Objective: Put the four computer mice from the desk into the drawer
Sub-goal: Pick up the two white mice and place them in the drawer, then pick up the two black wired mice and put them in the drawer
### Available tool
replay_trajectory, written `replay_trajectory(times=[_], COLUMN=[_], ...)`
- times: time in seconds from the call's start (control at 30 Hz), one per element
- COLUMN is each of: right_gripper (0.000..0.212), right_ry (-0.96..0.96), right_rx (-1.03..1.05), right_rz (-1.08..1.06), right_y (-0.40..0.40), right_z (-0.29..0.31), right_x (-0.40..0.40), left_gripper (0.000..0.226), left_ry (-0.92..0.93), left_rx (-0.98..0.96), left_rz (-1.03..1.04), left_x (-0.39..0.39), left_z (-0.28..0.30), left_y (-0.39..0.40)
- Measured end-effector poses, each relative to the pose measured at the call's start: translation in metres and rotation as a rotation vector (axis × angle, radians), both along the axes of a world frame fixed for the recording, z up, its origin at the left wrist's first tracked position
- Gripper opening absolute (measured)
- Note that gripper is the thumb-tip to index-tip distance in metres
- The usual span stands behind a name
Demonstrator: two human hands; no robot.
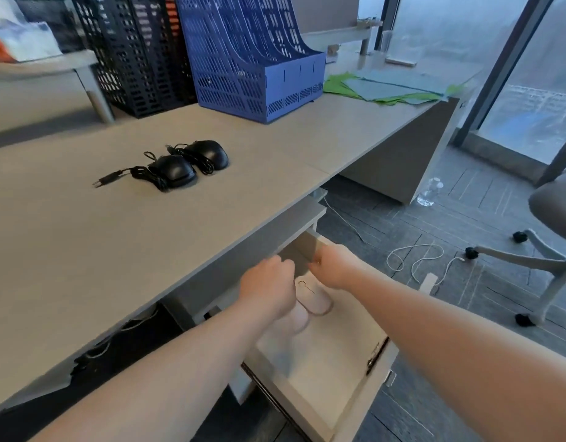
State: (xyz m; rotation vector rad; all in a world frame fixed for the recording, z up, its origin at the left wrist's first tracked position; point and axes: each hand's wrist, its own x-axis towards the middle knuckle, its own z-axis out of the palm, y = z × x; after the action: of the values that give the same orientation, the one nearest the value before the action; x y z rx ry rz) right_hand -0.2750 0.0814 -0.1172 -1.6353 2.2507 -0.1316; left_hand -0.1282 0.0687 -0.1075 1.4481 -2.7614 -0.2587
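Both hands are down over the open drawer under the counter. Left hand is curled, knuckles up, above one white mouse lying on the drawer floor; can't tell whether its grip is pinching anything. Right hand sits at the back of the drawer, fingers bent down past the second white mouse; grip state not readable either, fingertips hidden. The two white mice lie just beside each other, touching or nearly so.

Two black wired mice are on the counter: the nearer one with its cable bundled and plug trailing left, the farther one just beside it to the right. Blue file rack and black file rack stand behind them.
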Motion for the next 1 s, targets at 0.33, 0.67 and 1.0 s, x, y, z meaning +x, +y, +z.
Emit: replay_trajectory(times=[0.33,0.67,1.0], right_gripper=[0.033,0.06,0.077], right_ry=[-0.077,-0.181,-0.187], right_rx=[-0.589,-0.442,-0.431], right_rz=[-0.069,0.059,0.098], right_y=[-0.038,-0.129,-0.214], right_z=[0.099,0.095,0.09], right_x=[0.052,0.082,0.108], left_gripper=[0.025,0.085,0.086], left_ry=[0.319,0.163,-0.435], left_rx=[-0.333,-0.087,-0.216], left_rz=[0.138,0.401,-0.052], left_x=[0.061,0.121,0.132], left_z=[0.114,0.096,0.118], left_y=[-0.041,-0.136,-0.209])
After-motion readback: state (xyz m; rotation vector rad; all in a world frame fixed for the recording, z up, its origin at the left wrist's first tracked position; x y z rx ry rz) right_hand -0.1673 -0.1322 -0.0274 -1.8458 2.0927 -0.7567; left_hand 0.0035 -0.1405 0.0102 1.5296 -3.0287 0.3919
